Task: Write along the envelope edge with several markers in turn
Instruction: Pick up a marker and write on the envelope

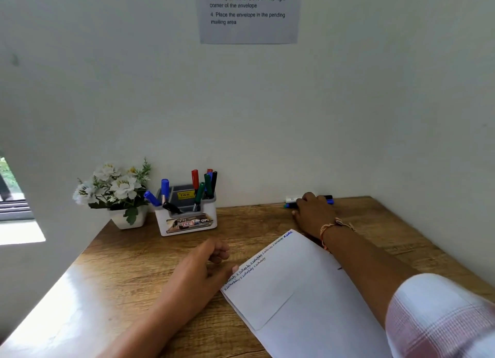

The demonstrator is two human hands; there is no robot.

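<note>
A large white envelope (302,285) lies slanted on the wooden desk (139,272), with lines of handwriting along its upper left edge. My left hand (206,264) rests beside that edge, fingers loosely curled, thumb tip touching the envelope. My right hand (312,213) reaches to the back of the desk and lies over a few loose markers (329,199) by the wall; whether its fingers grip one is hidden. A white holder (187,218) with several coloured markers stands at the back.
A white pot of artificial flowers (117,191) stands left of the holder. A printed instruction sheet (249,12) hangs on the wall above. The wall bounds the desk at the back, and a window opening is at far left.
</note>
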